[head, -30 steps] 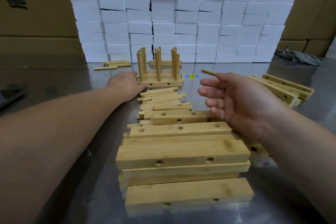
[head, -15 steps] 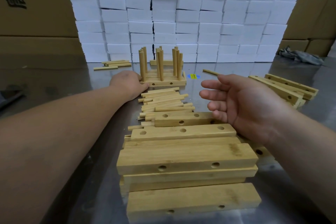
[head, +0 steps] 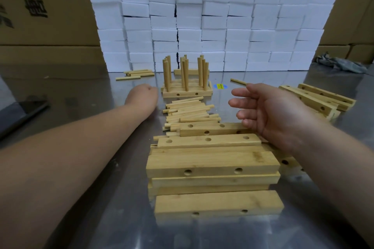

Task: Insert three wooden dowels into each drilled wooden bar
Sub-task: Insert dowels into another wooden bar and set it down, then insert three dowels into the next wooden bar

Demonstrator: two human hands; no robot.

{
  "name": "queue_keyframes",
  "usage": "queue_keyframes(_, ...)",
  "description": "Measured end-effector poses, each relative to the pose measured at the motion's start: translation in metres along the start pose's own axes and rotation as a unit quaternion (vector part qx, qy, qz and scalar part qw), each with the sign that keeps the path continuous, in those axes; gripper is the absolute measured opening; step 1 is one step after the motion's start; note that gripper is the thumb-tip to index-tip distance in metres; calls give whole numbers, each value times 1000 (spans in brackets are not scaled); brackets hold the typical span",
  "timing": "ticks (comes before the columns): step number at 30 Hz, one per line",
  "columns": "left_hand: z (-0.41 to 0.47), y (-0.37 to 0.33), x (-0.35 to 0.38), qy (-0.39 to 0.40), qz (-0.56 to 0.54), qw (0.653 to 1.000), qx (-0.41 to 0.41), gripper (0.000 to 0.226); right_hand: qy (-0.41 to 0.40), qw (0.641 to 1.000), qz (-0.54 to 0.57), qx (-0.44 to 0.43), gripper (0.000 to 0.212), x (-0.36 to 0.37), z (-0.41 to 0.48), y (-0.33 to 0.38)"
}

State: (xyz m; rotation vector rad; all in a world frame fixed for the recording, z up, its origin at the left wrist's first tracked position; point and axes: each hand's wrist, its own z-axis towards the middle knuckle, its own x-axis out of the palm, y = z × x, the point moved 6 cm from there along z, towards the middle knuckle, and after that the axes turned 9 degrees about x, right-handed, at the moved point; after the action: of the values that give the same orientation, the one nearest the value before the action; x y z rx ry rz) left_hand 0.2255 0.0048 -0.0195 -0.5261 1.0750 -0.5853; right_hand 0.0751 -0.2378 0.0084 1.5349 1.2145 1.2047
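Only a few finished bars [head: 187, 93] behind the loose dowel pile [head: 188, 110] have dowels in, the stack of bars [head: 210, 160] in front of it sits unfilled, right hand [head: 271, 111] open and empty beside it, can't tell with the left hand [head: 142, 95].

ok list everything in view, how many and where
finished bars: a few, light wood, far centre, dowels upright
loose dowels: a pile, light wood, centre
drilled bars: a stack, light wood, near centre
side bars: several, light wood, right
dowel heap: a few, light wood, far left
single dowel: one, light wood, behind right hand
foam blocks: many, white, stacked wall at back
cardboard boxes: several, brown, behind
sticker: one, blue and yellow, on table
cloth: one, grey, far right
dark flat object: one, black, left edge
table: one, shiny metal
left hand: beside finished bars, fingers hidden
right hand: open, empty, above drilled bars
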Motion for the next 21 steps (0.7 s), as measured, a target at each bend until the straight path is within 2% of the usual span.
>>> queue_keyframes(4,-33,-6,-1,27,-102,994,-30,24,-96,988,-116,-28,15,-10,0,8)
queue_keyframes(6,-48,-10,-2,38,-147,988,-36,21,-153,961,-213,-86,16,-19,-2,18)
queue_keyframes(8,-58,-14,-1,58,-163,985,-29,21,-211,908,-332,-146,20,-28,-3,29)
queue_keyframes(9,-61,-16,0,68,-170,983,-25,22,-241,868,-405,-154,25,-35,0,33)
queue_keyframes(11,-62,-20,0,78,-173,982,-18,23,-303,768,-554,-104,36,-56,13,37)
queue_keyframes(12,-62,-22,0,83,-155,984,-7,22,-317,729,-603,-63,38,-68,21,37)
queue_keyframes(13,-62,-23,1,91,-131,987,9,23,-319,710,-628,-25,36,-80,28,35)
queue_keyframes(16,-63,-26,2,114,-87,989,45,24,-297,712,-634,55,20,-102,41,23)
queue_keyframes(18,-62,-25,2,119,-77,989,50,23,-287,705,-646,56,18,-104,45,20)
queue_keyframes(21,-61,-23,4,116,-85,988,50,23,-261,720,-642,35,43,-99,48,17)
